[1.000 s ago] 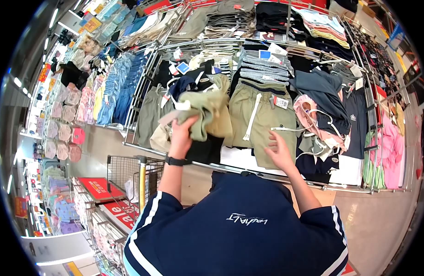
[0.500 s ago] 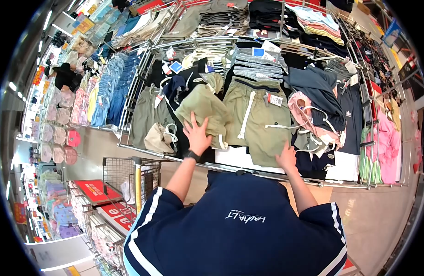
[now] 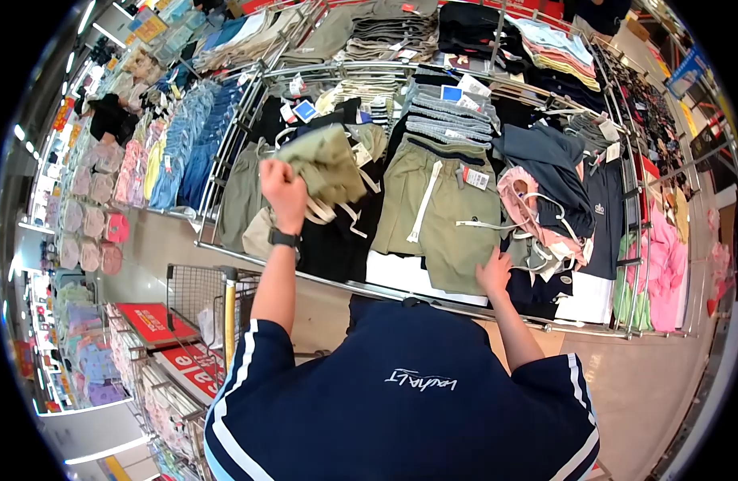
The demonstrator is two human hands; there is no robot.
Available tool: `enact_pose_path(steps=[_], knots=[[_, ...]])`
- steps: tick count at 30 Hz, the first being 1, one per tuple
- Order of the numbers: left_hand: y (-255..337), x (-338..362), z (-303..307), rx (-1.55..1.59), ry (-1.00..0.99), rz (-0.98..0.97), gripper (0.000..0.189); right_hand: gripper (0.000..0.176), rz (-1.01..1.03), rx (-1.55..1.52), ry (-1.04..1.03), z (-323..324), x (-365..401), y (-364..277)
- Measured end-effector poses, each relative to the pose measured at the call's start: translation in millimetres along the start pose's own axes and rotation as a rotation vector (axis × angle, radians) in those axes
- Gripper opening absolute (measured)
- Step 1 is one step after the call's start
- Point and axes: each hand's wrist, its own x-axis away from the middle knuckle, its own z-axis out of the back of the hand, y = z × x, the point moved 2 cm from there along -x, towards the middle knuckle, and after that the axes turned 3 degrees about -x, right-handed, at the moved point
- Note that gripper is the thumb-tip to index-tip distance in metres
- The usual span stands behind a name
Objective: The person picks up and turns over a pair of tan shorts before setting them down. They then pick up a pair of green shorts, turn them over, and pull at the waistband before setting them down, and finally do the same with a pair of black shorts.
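Beside one pair of shorts (image 3: 447, 212), one garment (image 3: 330, 167) clamped in left hand (image 3: 284, 192); right hand (image 3: 495, 275), grip unclear.

The garment (image 3: 330, 164) in the left hand (image 3: 285, 192) looks like soft matt cloth, partly blurred, and the band (image 3: 284, 239) on that hand's wrist is smooth and matt. By the right hand (image 3: 495, 272), the shorts (image 3: 417, 196) are matt cloth with fine wrinkles, and the tag (image 3: 475, 178) beyond that hand looks like smooth paper. The rail (image 3: 581, 329) near the right hand is glossy metal, and the floor (image 3: 625, 381) farther to its right is smooth with a faint sheen.
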Motion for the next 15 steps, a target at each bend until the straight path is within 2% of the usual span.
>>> enact_pose_path(steps=[3, 4, 5, 7, 9, 12, 15], knots=[[-9, -11, -5, -0.201, 0.139, -0.116, 0.023, 0.08, -0.02, -0.02, 0.032, -1, -1, -7], [-13, -3, -10, -0.391, 0.027, -0.163, 0.033, 0.08, -0.026, -0.03, 0.031, -1, -1, -7], [-39, 16, -20, -0.527, -0.189, -0.177, 0.051, 0.081, -0.034, -0.042, 0.031, -1, -1, -8], [-90, 85, -45, -0.403, -0.643, 0.072, 0.075, 0.079, -0.053, -0.059, 0.038, -1, -1, -6], [-102, 134, -51, -0.561, -0.772, 0.317, 0.093, 0.076, -0.083, -0.069, 0.055, 0, -3, -2], [-100, 151, -38, -0.42, -0.618, 0.264, 0.079, 0.05, -0.104, -0.308, 0.045, -18, -11, 28], [-63, 152, -19, -0.369, -0.443, 0.274, 0.065, 0.026, 0.13, -0.414, 0.121, -20, -13, 34]])
